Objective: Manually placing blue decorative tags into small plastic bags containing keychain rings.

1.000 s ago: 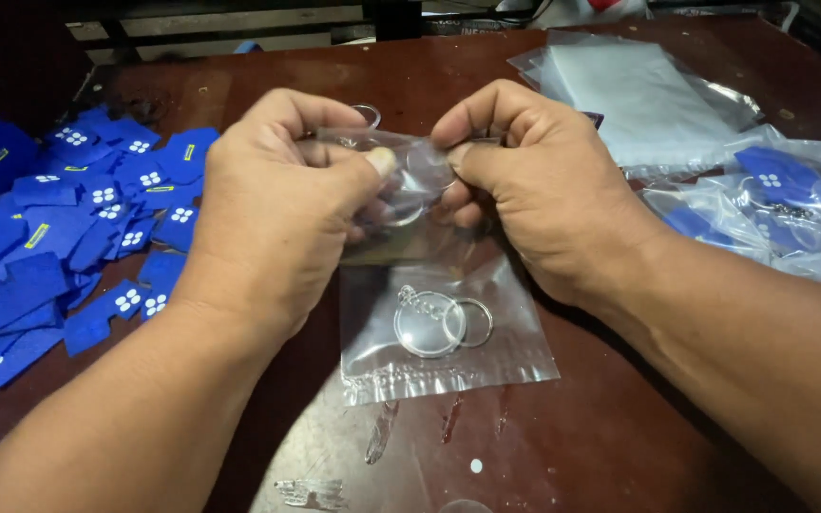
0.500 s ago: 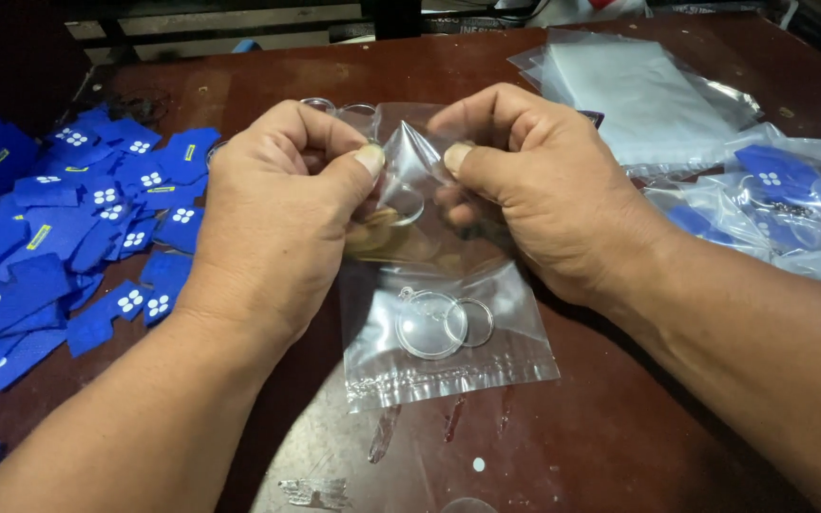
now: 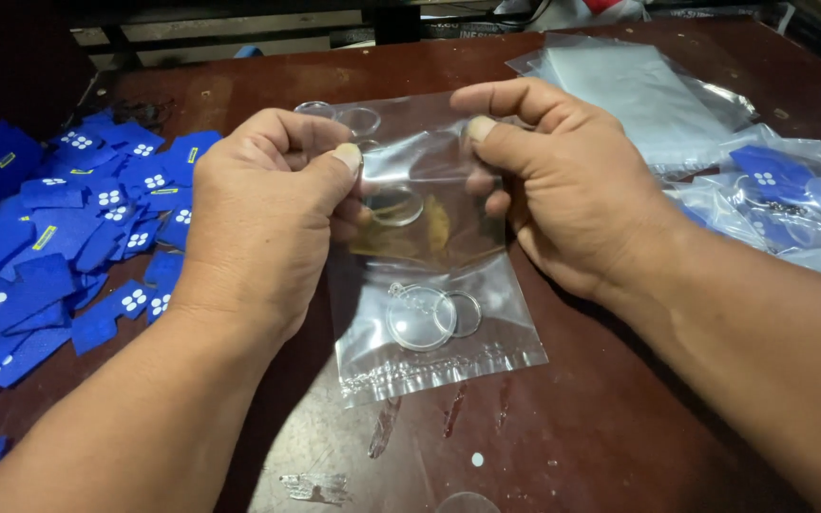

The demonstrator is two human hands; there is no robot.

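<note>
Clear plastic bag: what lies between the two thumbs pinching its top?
In the head view, only the bag's own film spans from the left hand to the right hand; a clear round disc sits just below.

1. Left hand [image 3: 263, 214] and right hand [image 3: 563, 185] both pinch the upper part of a clear plastic bag [image 3: 429, 275], thumbs in front, fingers behind the film.
2. Bag hangs just above the dark red-brown table [image 3: 620, 418]; sealed edge points toward the camera.
3. Inside the bag near the bottom: a clear round disc [image 3: 418, 321] with a metal ring [image 3: 462, 314] touching it.
4. Left of the hands: a heap of blue fabric pieces [image 3: 59, 237] with white dot marks.
5. Far right: stack of empty clear bags [image 3: 634, 90]; nearer, filled bags [image 3: 791, 204] showing blue pieces.
</note>
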